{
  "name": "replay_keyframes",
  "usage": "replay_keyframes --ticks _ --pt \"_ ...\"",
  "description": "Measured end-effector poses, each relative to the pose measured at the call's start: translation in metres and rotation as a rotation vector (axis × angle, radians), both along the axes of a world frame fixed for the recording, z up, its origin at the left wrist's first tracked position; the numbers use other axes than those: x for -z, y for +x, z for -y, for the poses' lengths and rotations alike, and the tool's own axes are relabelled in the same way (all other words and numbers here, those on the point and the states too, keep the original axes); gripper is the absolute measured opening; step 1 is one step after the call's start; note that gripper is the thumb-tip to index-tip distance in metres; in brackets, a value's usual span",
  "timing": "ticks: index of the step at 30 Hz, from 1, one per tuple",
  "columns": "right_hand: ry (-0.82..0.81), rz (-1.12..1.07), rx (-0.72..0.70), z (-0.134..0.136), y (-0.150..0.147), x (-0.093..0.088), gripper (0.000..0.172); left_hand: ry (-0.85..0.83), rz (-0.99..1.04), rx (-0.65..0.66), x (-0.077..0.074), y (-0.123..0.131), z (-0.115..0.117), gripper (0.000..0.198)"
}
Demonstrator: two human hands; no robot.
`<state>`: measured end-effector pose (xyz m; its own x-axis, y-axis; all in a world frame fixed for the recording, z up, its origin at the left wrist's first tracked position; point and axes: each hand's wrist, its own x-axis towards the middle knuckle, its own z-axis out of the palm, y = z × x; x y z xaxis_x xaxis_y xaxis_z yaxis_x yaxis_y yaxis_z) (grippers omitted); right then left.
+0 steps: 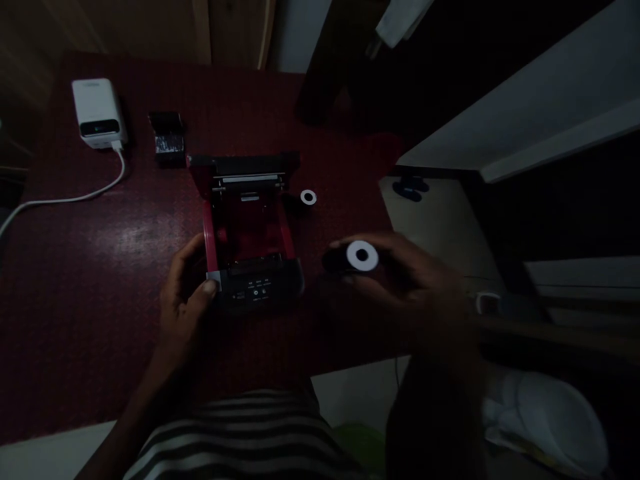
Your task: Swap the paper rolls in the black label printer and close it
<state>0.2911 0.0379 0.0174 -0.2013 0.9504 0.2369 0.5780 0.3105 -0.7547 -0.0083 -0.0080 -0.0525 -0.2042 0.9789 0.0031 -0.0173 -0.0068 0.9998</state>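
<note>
A small red and black receipt printer point(249, 233) stands open on the dark red table point(100, 267), its lid tipped back and its paper bay bare. My left hand point(186, 293) grips its front left corner, thumb on the black control panel. My right hand point(400, 273) is to the printer's right, fingers wrapped round a dark roll with a white end face point(361, 257). A second, smaller roll point(307, 197) lies on the table just behind, near the printer's right side.
A white power bank point(97, 113) with a white cable point(75, 197) sits at the far left of the table. A small black device point(169, 138) lies beside it. The table's right edge drops to a pale floor point(440, 220). The scene is very dark.
</note>
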Motion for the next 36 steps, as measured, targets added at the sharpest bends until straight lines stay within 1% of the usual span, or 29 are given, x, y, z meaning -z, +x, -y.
replay_keyframes --ticks 2,3,4,6,9,11,13,15,18,22,27,29,31,33,36 --pt "0.12 0.098 -0.19 -0.009 -0.013 -0.03 0.026 0.009 0.014 -0.003 0.002 0.0 0.001 0.057" --pt "0.159 0.176 -0.272 -0.015 -0.024 -0.04 0.026 0.013 0.01 0.0 0.004 -0.001 0.001 0.058" --pt "0.193 0.267 -0.352 -0.023 -0.038 -0.045 0.026 0.017 -0.003 0.006 0.004 -0.002 0.002 0.058" --pt "0.203 0.485 -0.429 -0.037 -0.069 -0.045 0.03 0.028 -0.039 0.019 0.005 -0.003 0.002 0.058" --pt "0.127 0.801 -0.466 -0.052 -0.11 -0.036 0.034 0.029 -0.039 0.036 0.004 -0.004 0.002 0.057" --pt "0.045 0.913 -0.459 -0.058 -0.128 -0.034 0.036 0.021 -0.025 0.043 0.003 -0.004 0.002 0.057" --pt "-0.039 0.955 -0.437 -0.062 -0.138 -0.035 0.037 0.015 -0.03 0.04 0.002 -0.004 0.003 0.057" --pt "-0.105 0.965 -0.424 -0.066 -0.143 -0.034 0.036 0.007 -0.031 0.039 0.0 -0.004 0.004 0.058" --pt "-0.153 0.963 -0.43 -0.074 -0.146 -0.028 0.036 -0.014 -0.023 0.049 0.0 -0.005 0.004 0.058" --pt "-0.141 0.97 -0.408 -0.079 -0.147 -0.018 0.034 -0.013 -0.025 0.048 -0.001 -0.004 0.004 0.057" --pt "-0.151 0.92 -0.414 -0.077 -0.144 -0.015 0.03 -0.05 0.003 0.048 -0.001 -0.003 0.005 0.059" --pt "-0.163 0.839 -0.411 -0.076 -0.136 -0.014 0.034 -0.04 0.008 0.045 0.001 -0.004 0.005 0.06" --pt "-0.165 0.703 -0.432 -0.075 -0.124 -0.015 0.041 -0.031 0.011 0.05 0.003 -0.004 0.006 0.06" --pt "-0.146 0.526 -0.498 -0.073 -0.108 -0.017 0.045 -0.035 0.007 0.053 0.004 -0.005 0.006 0.061" --pt "-0.132 0.338 -0.614 -0.069 -0.09 -0.023 0.039 -0.051 0.006 0.044 0.001 -0.005 0.004 0.06"
